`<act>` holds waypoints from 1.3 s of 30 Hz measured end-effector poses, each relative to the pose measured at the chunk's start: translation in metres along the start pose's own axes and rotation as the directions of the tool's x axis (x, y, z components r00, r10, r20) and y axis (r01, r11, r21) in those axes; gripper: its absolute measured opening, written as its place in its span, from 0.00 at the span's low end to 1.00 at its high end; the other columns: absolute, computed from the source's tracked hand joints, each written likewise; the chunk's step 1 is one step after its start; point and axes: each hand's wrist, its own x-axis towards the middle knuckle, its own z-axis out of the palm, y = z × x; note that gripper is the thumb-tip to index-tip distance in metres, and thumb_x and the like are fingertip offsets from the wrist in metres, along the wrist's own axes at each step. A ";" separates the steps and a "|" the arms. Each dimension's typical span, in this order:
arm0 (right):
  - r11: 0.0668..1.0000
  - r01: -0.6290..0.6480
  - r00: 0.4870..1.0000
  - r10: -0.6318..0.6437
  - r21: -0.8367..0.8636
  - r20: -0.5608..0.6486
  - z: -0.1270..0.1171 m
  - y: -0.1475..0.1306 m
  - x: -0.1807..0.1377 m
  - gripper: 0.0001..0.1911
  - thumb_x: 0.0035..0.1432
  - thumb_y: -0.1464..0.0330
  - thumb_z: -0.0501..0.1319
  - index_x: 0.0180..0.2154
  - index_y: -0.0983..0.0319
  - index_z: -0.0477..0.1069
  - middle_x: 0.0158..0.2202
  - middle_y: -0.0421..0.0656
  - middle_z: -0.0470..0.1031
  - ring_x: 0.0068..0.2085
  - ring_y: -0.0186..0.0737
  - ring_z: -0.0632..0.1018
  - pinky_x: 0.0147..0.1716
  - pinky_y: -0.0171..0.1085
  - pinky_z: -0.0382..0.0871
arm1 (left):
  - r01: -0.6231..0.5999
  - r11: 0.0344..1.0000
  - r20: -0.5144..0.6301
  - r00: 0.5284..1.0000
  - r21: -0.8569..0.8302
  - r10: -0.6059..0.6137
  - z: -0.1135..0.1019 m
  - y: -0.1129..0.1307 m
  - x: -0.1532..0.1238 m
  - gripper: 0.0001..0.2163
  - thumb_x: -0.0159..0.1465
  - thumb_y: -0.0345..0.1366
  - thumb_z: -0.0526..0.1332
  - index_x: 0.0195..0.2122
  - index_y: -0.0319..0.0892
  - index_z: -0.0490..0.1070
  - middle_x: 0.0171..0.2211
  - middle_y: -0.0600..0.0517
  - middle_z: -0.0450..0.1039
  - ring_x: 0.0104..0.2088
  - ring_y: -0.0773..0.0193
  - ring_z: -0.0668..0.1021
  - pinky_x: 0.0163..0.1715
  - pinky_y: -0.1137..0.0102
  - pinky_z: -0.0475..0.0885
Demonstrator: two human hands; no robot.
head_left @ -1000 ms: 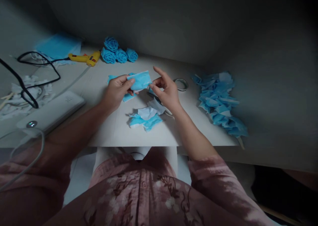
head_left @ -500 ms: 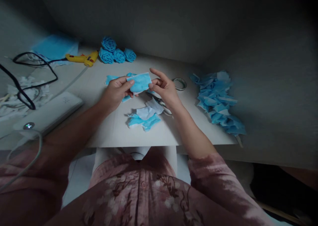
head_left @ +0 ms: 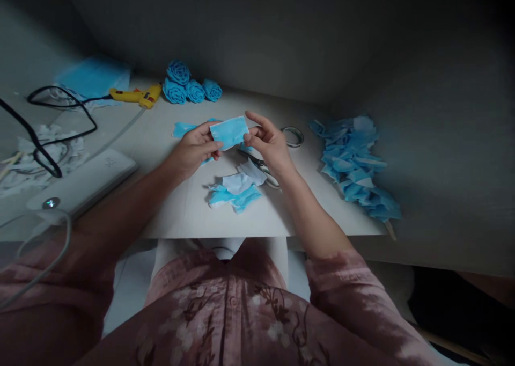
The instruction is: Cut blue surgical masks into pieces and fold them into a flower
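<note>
1. Centrally, a small rectangular blue piece (head_left: 230, 132) is held up above a pale desk (head_left: 183, 213), between a person's two bare hands.
2. The left hand (head_left: 200, 148), at the piece's eight o'clock, grips its left end, thumb in front and fingers behind.
3. The right hand (head_left: 270, 143), between three and four o'clock, pinches the right edge near the lower corner; its index finger stretches free above.
4. From the piece, a crumpled blue-and-white scrap (head_left: 237, 190) lies at six o'clock, touching or overlapping scissors (head_left: 257, 160) that the right hand partly hides.
5. A tape roll (head_left: 293, 137) lies flat at three o'clock; farther out, towards four, spreads a ruffled blue heap (head_left: 354, 165).
6. Four blue rosettes (head_left: 191, 85) cluster at eleven o'clock, just beside a yellow glue gun (head_left: 139, 96) at ten.
7. A white box (head_left: 86, 181) with a cable sits at eight o'clock, well apart.
</note>
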 end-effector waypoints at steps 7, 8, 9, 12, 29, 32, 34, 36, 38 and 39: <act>0.999 -0.006 1.000 0.005 -0.043 -0.020 -0.003 -0.002 0.001 0.39 0.59 0.43 0.67 0.64 0.55 0.68 0.40 0.43 0.82 0.36 0.38 0.79 0.42 0.40 0.78 | 0.008 1.000 0.000 1.000 0.017 -0.008 0.000 0.001 0.000 0.21 0.52 0.28 0.69 0.49 0.41 0.73 0.30 0.56 0.74 0.24 0.71 0.73 0.26 0.73 0.69; 0.999 0.000 1.000 -0.001 -0.052 -0.016 -0.003 -0.001 0.001 0.38 0.60 0.43 0.66 0.64 0.55 0.67 0.41 0.43 0.82 0.36 0.38 0.79 0.41 0.40 0.78 | 0.013 1.000 -0.002 1.000 0.019 -0.013 0.000 0.001 0.000 0.22 0.52 0.28 0.69 0.49 0.41 0.73 0.29 0.56 0.74 0.24 0.71 0.73 0.26 0.73 0.69; 0.998 0.007 1.000 -0.008 -0.058 -0.011 -0.004 -0.001 0.001 0.38 0.60 0.43 0.66 0.65 0.54 0.67 0.41 0.43 0.82 0.36 0.38 0.79 0.41 0.40 0.78 | 0.018 1.000 -0.002 1.000 0.021 -0.018 0.000 0.001 0.000 0.22 0.52 0.28 0.69 0.49 0.41 0.73 0.29 0.56 0.73 0.24 0.71 0.73 0.26 0.73 0.69; 0.997 0.034 0.999 -0.034 -0.068 0.000 -0.005 0.002 0.003 0.38 0.61 0.44 0.66 0.65 0.54 0.66 0.42 0.44 0.82 0.37 0.39 0.79 0.43 0.42 0.79 | 0.024 0.999 -0.020 1.000 0.034 -0.023 -0.001 0.000 0.001 0.24 0.51 0.27 0.68 0.51 0.42 0.73 0.28 0.57 0.73 0.24 0.70 0.74 0.26 0.73 0.69; 0.635 0.385 0.917 -0.346 -0.670 0.198 0.006 -0.023 -0.014 0.29 0.75 0.63 0.50 0.73 0.53 0.59 0.46 0.47 0.81 0.49 0.48 0.78 0.56 0.49 0.74 | 0.160 0.985 -0.028 0.986 -0.067 -0.163 -0.002 -0.004 0.005 0.26 0.68 0.59 0.61 0.42 0.36 0.78 0.35 0.40 0.82 0.33 0.56 0.84 0.35 0.64 0.78; 0.550 0.432 0.893 -0.370 -0.715 0.255 0.011 -0.025 -0.017 0.28 0.74 0.68 0.48 0.71 0.55 0.63 0.45 0.48 0.81 0.48 0.47 0.78 0.55 0.49 0.73 | 0.220 0.960 -0.028 0.973 -0.176 -0.228 -0.003 -0.005 0.007 0.24 0.68 0.59 0.61 0.44 0.39 0.77 0.35 0.40 0.83 0.36 0.53 0.85 0.38 0.61 0.80; 0.520 0.459 0.880 -0.378 -0.721 0.288 0.014 -0.025 -0.018 0.28 0.74 0.70 0.49 0.71 0.55 0.64 0.44 0.47 0.81 0.48 0.47 0.77 0.55 0.48 0.73 | 0.236 0.945 -0.033 0.968 -0.228 -0.250 -0.004 -0.006 0.007 0.21 0.69 0.56 0.62 0.45 0.40 0.76 0.35 0.42 0.83 0.36 0.53 0.85 0.39 0.60 0.81; 0.507 0.480 0.870 -0.380 -0.716 0.314 0.016 -0.023 -0.019 0.28 0.73 0.71 0.49 0.70 0.55 0.64 0.44 0.47 0.82 0.49 0.46 0.77 0.55 0.48 0.73 | 0.220 0.942 -0.039 0.971 -0.255 -0.237 -0.004 -0.006 0.007 0.15 0.69 0.49 0.64 0.47 0.42 0.76 0.36 0.45 0.82 0.36 0.55 0.85 0.40 0.60 0.82; 0.496 0.495 0.862 -0.383 -0.713 0.331 0.016 -0.022 -0.019 0.27 0.73 0.72 0.50 0.70 0.55 0.66 0.44 0.47 0.82 0.49 0.46 0.77 0.55 0.48 0.72 | 0.181 0.947 -0.048 0.979 -0.266 -0.200 -0.005 -0.007 0.006 0.10 0.67 0.40 0.66 0.47 0.44 0.76 0.38 0.48 0.82 0.38 0.57 0.85 0.41 0.61 0.82; 0.488 0.503 0.857 -0.388 -0.714 0.339 0.016 -0.021 -0.020 0.27 0.73 0.72 0.51 0.69 0.55 0.66 0.44 0.47 0.82 0.50 0.46 0.77 0.55 0.48 0.72 | 0.164 0.950 -0.055 0.981 -0.267 -0.184 -0.006 -0.007 0.006 0.10 0.66 0.36 0.67 0.48 0.45 0.76 0.39 0.49 0.82 0.40 0.58 0.85 0.42 0.62 0.82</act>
